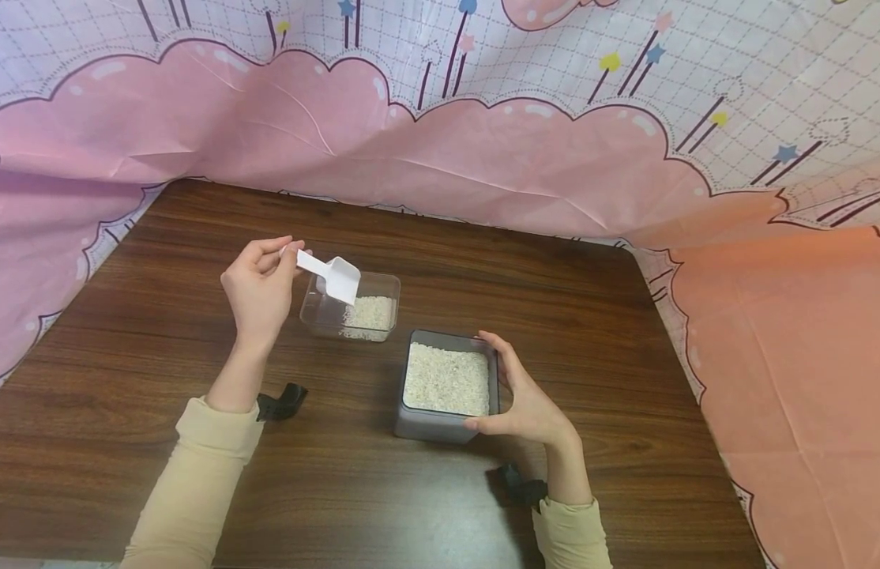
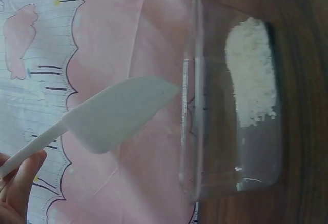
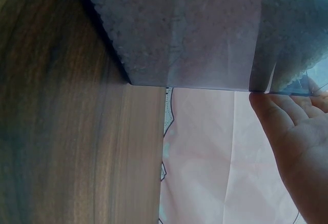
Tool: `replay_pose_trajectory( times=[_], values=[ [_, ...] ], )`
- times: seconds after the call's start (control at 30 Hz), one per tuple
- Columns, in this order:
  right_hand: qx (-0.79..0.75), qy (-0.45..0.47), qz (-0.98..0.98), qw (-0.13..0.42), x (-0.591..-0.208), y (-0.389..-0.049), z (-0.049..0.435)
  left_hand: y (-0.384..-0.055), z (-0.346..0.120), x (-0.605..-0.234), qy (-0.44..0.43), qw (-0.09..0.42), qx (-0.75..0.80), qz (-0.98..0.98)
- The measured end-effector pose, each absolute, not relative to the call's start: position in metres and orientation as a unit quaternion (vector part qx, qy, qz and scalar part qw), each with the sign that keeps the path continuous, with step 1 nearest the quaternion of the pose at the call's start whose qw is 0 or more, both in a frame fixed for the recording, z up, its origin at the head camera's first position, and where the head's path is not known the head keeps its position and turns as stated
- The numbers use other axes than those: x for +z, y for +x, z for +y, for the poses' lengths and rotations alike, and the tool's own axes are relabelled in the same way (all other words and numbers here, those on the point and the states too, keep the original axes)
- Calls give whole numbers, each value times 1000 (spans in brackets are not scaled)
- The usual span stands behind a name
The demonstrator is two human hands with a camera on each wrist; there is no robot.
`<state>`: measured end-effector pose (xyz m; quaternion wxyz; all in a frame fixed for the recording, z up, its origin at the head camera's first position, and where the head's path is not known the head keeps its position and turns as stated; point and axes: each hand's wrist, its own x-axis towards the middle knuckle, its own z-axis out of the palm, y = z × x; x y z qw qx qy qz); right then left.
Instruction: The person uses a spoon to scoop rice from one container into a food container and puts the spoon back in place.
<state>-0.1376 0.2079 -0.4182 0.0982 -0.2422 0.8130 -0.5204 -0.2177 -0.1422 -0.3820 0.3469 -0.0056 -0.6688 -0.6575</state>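
My left hand (image 1: 258, 288) pinches the handle of a white plastic scoop (image 1: 340, 280). The scoop hangs tilted above a clear rectangular tray (image 1: 317, 318), apart from it in the left wrist view. White grains that look like rice (image 2: 252, 73) lie along one side of that tray. To the right stands a grey see-through box (image 1: 433, 427), filled nearly to its rim with the same rice (image 1: 447, 379). My right hand (image 1: 528, 407) holds this box at its right side, thumb at the near corner and fingers at the far one. No grains show in the scoop.
Everything stands on a dark wooden table (image 1: 340, 490). A pink and white patterned cloth (image 1: 440, 174) hangs behind it and along the sides. Black wrist mounts (image 1: 283, 401) sit on both forearms, below beige sleeves (image 1: 198, 474).
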Motion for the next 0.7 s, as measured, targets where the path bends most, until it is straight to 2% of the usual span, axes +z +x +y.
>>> replay_pose_trajectory(
  times=[0.13,0.3,0.53,0.7],
  values=[
    [-519,-245,813,99,-417,-137,208,-215,-143,-376,6,346,-688,-638],
    [-519,-243,814,100,-417,-137,208,-211,-143,-370,32,316,-769,-555],
    [-518,-243,815,95,-419,-136,209,-203,-146,-359,51,233,-864,-443],
    [-515,-245,816,95,-420,-136,210,-193,-146,-353,34,187,-893,-408]
  ],
)
